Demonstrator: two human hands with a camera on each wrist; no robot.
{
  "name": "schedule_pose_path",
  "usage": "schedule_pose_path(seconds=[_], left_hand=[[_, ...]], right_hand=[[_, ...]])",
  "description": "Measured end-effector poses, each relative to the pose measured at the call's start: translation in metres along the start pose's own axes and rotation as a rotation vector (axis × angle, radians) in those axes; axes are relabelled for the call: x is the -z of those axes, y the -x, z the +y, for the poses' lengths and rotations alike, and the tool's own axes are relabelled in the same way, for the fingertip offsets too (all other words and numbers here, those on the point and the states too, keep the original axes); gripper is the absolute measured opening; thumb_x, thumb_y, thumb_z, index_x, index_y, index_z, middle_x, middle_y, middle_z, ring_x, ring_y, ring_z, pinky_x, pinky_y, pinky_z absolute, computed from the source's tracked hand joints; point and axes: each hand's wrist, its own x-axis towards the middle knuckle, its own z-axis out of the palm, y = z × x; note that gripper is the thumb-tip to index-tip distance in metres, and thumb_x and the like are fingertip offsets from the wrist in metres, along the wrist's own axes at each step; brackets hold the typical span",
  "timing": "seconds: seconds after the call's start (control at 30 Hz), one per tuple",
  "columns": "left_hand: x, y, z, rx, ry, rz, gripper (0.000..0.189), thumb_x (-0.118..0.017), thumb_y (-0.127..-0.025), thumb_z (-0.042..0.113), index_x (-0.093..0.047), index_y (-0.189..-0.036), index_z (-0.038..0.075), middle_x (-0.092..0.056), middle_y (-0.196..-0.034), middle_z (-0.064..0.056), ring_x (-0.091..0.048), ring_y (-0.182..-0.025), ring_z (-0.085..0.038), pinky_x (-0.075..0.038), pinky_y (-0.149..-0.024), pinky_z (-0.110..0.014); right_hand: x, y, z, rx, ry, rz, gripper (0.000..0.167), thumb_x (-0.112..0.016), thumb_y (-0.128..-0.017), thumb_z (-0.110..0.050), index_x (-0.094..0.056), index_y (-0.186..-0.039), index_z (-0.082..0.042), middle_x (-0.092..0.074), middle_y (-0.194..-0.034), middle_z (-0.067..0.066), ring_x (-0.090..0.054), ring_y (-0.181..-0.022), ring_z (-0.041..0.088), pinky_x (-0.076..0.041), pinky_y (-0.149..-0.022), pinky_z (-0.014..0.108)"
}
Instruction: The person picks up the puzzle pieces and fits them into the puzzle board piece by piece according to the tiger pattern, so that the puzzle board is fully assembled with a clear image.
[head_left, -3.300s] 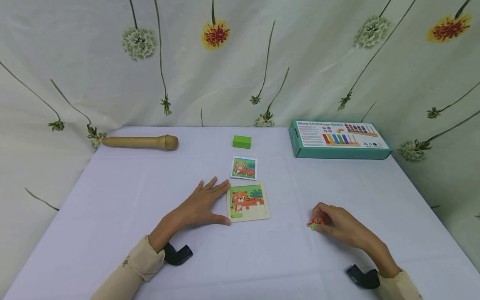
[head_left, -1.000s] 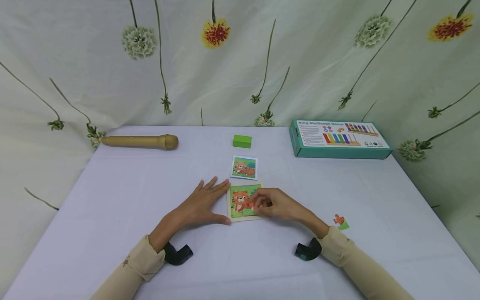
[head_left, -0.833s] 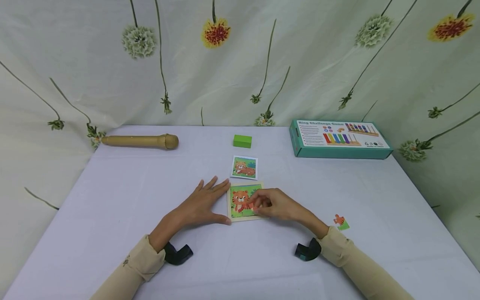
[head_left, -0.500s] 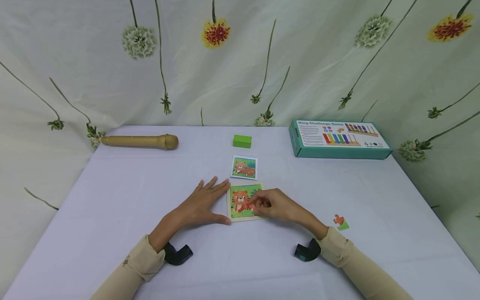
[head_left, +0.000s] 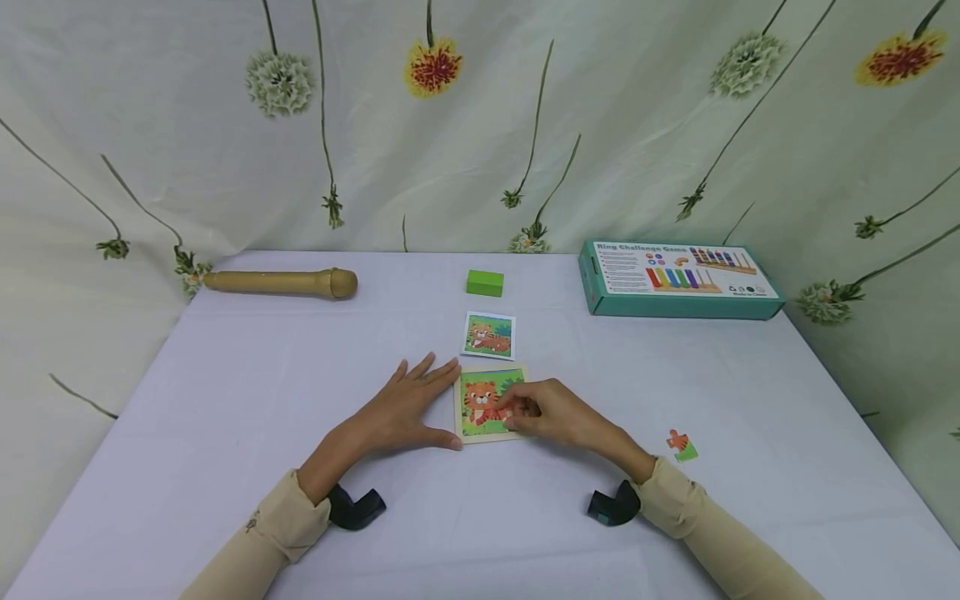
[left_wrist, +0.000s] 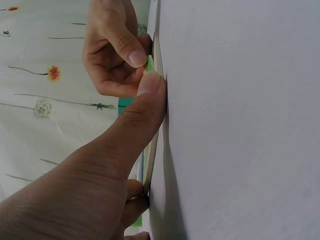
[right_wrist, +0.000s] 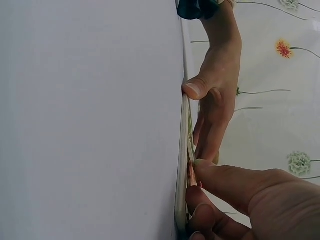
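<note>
A square jigsaw board with a tiger picture lies flat on the table. My left hand is spread along its left side, fingers straight, with fingertips and thumb touching the edge. Over the board's lower right, my right hand pinches a puzzle piece between thumb and fingers. In the left wrist view that piece shows a green part and stands tilted at the board. The right hand hides the board's right side in the head view. A loose red-and-green puzzle piece lies farther right.
Behind the board lies a tiger picture card, then a green block. A brown microphone-shaped object rests at the back left. A teal Ring Challenge Game box sits at the back right. A flowered cloth hangs behind.
From the right side of the table, my right hand has moved left onto the board with a piece. Over the last second it has shifted only slightly. The left hand stays put.
</note>
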Motion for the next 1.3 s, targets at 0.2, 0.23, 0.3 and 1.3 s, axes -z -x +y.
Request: schedule_pose_path(seconds=[0.2, 0.23, 0.3, 1.3], left_hand=[[-0.0002, -0.0005, -0.0005, 0.003, -0.006, -0.007, 0.111, -0.071, -0.067, 0.070, -0.026, -0.152, 0.015, -0.023, -0.158, 0.002, -0.005, -0.148, -0.028, -0.001, -0.117, -0.055], [-0.0003, -0.0008, -0.0008, 0.005, -0.008, -0.009, 0.111, -0.071, -0.067, 0.070, -0.026, -0.152, 0.015, -0.022, -0.158, 0.002, -0.004, -0.148, -0.028, -0.001, -0.117, -0.054], [-0.0004, -0.0011, -0.0010, 0.006, -0.009, -0.009, 0.111, -0.071, -0.067, 0.070, -0.026, -0.152, 0.015, -0.022, -0.158, 0.002, -0.004, -0.148, -0.028, -0.001, -0.117, -0.055], [-0.0003, -0.0006, -0.0001, -0.001, 0.011, -0.002, 0.112, -0.073, -0.066, 0.069, -0.027, -0.152, 0.014, -0.024, -0.158, 0.001, -0.005, -0.148, -0.029, -0.001, -0.117, -0.055]], right_hand=[[-0.0013, 0.0006, -0.0010, -0.006, 0.041, 0.004, 0.020, -0.070, -0.087, -0.011, -0.069, -0.107, -0.010, -0.054, -0.071, -0.006, -0.048, -0.062, 0.006, -0.040, -0.054, 0.017], [-0.0012, 0.0007, -0.0014, -0.008, 0.042, 0.004, 0.020, -0.070, -0.087, -0.011, -0.069, -0.107, -0.010, -0.054, -0.071, -0.006, -0.048, -0.062, 0.006, -0.039, -0.054, 0.017], [-0.0013, 0.0005, -0.0015, -0.010, 0.046, 0.005, 0.019, -0.070, -0.087, -0.011, -0.069, -0.106, -0.010, -0.054, -0.071, -0.006, -0.047, -0.061, 0.006, -0.039, -0.054, 0.017], [-0.0033, -0.0012, -0.0021, 0.028, 0.124, 0.013, 0.020, -0.074, -0.084, -0.014, -0.065, -0.101, -0.010, -0.053, -0.066, -0.008, -0.047, -0.059, 0.004, -0.041, -0.054, 0.018]])
